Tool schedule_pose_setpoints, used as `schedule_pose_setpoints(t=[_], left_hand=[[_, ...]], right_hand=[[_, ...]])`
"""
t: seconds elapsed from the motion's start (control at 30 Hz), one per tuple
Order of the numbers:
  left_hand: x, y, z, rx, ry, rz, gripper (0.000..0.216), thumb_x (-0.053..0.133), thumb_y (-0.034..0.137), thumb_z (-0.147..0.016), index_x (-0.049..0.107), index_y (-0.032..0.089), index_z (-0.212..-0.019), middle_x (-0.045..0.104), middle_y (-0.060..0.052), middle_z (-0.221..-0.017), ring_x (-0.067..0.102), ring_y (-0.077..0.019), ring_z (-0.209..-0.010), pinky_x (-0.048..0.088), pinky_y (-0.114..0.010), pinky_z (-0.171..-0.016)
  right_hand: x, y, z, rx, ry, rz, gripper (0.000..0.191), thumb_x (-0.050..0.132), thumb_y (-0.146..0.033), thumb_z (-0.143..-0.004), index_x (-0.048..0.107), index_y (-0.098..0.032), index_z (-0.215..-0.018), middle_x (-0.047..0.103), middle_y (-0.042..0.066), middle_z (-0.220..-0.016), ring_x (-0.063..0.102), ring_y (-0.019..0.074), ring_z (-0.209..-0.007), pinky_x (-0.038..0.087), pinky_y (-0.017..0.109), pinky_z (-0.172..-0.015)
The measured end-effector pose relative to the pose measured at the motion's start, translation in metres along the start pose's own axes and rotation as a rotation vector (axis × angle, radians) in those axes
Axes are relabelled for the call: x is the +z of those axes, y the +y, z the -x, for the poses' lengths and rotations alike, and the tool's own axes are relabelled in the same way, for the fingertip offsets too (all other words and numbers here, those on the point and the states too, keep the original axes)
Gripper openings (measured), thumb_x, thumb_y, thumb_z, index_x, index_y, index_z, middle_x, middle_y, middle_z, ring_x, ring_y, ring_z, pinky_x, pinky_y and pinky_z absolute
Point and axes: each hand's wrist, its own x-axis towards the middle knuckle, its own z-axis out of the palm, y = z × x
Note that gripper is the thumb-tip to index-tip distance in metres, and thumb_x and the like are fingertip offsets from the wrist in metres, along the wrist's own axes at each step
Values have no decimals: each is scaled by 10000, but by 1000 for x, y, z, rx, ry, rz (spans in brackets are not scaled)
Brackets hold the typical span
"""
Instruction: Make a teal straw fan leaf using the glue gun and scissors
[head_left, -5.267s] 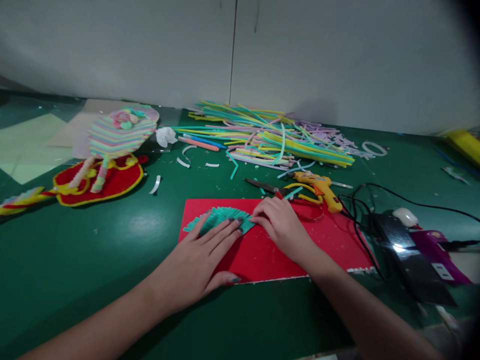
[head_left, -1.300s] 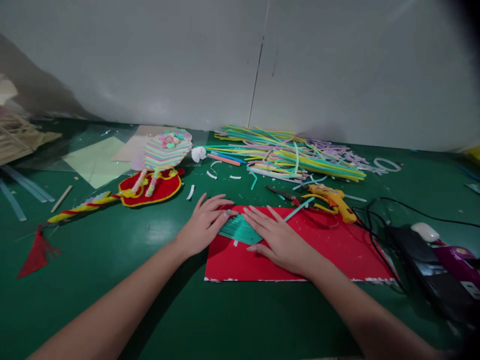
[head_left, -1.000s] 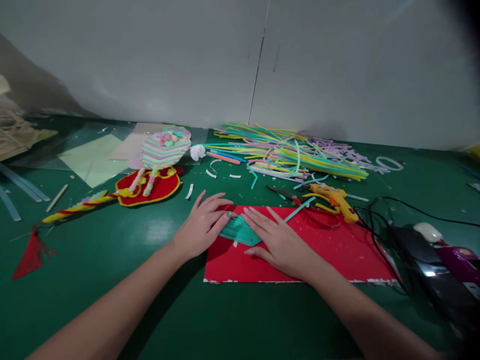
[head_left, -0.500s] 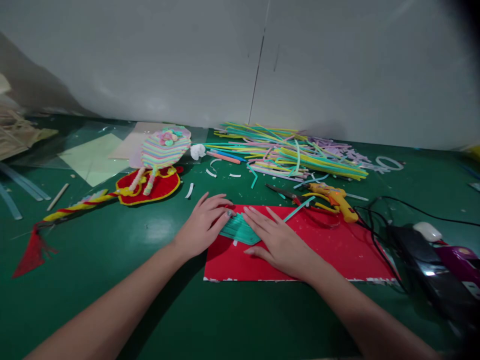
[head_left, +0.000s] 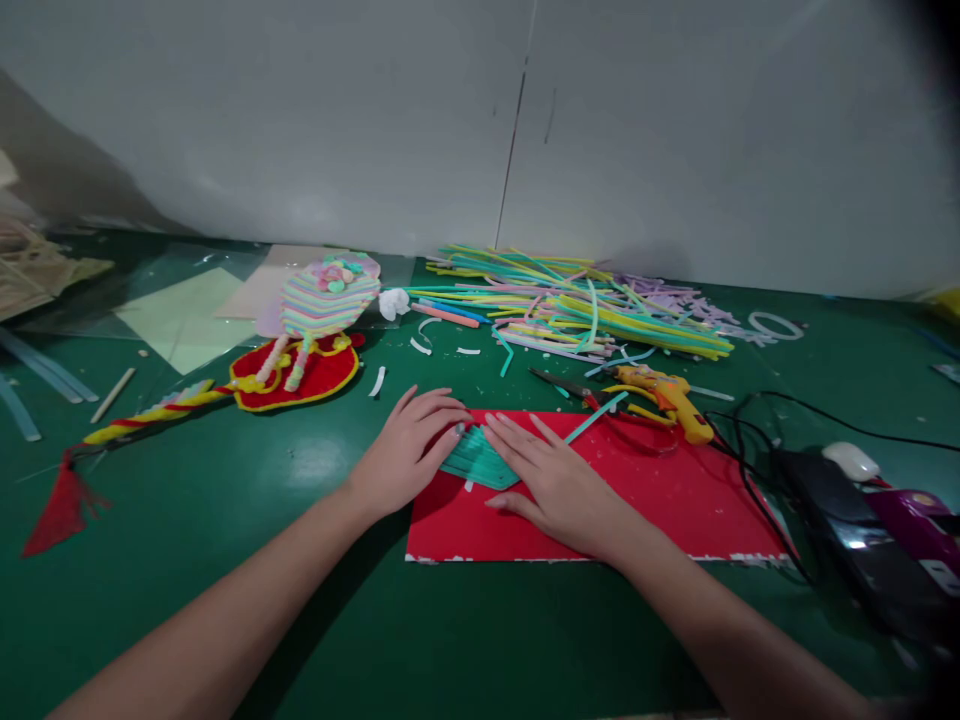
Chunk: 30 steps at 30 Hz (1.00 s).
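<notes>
A red sheet lies on the green table in front of me. On its left part sits a teal panel of strips laid side by side. My left hand lies flat with fingers spread, pressing on the panel's left side. My right hand also lies flat and open, its fingers resting on the panel's right side. Most of the panel is hidden under both hands.
A pile of coloured strips lies at the back. Scissors and a yellow glue gun sit behind the red sheet. A striped craft piece on red felt is to the left. Black cables and a power strip are at the right.
Since 5.3 s ago my view has shifted and both hands have moved to lie flat on the teal panel. Over the last second the hands have hardly moved.
</notes>
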Motion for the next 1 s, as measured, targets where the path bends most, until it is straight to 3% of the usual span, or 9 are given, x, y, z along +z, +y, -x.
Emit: schedule_pose_setpoints(t=[0.13, 0.43, 1.0], left_hand=[[1, -1, 1, 32, 1, -33, 315, 353, 284, -959, 601, 239, -1148, 600, -37, -1215, 428, -209, -1274, 196, -513, -1127], [-8, 5, -1, 108, 2, -116, 310, 363, 279, -948, 658, 219, -1023, 623, -41, -1154, 441, -222, -1264, 188, -506, -1135], [-7, 6, 0, 124, -3, -138, 298, 361, 276, -955, 642, 206, -1026, 629, -40, -1155, 441, -206, -1266, 189, -489, -1139]], right_hand=[[1, 0, 0, 3, -11, 15, 689, 395, -538, -905, 245, -162, -1463, 317, 102, -1490, 274, 205, -1388, 261, 467, -1140], [1, -1, 0, 3, -2, 27, 690, 410, -538, -899, 274, -150, -1454, 328, 114, -1484, 289, 218, -1382, 279, 474, -1130], [1, 0, 0, 12, -30, 17, 681, 372, -549, -909, 276, -148, -1451, 310, 102, -1493, 264, 207, -1392, 258, 474, -1138]])
